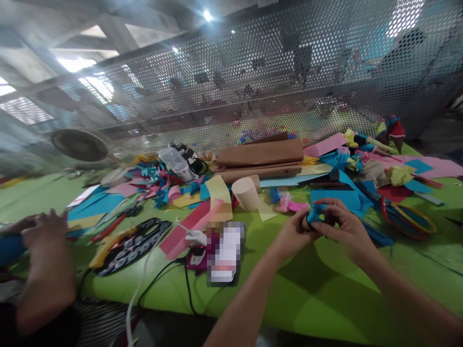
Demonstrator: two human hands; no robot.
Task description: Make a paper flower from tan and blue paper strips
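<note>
Apparently curling a blue paper piece [315, 215], pinched in both the left hand [296, 226] and the right hand [343, 224] above the green table [415, 284], near a blue sheet [356, 200], and probably calling next for steady finger pressure.

Pretty dim, hazy shot tbh. One small light [207, 15] up top flares white, and the openings [74, 63] at upper left are totally blown out. There's a soft dark shadow on the green bench [289, 303] below the left hand [294, 224] and right hand [342, 221]. Wide lens stretches stuff near the edges, everything behind the perforated panel [231, 86] is mush, and the phone [226, 253] is pixelated.
</note>
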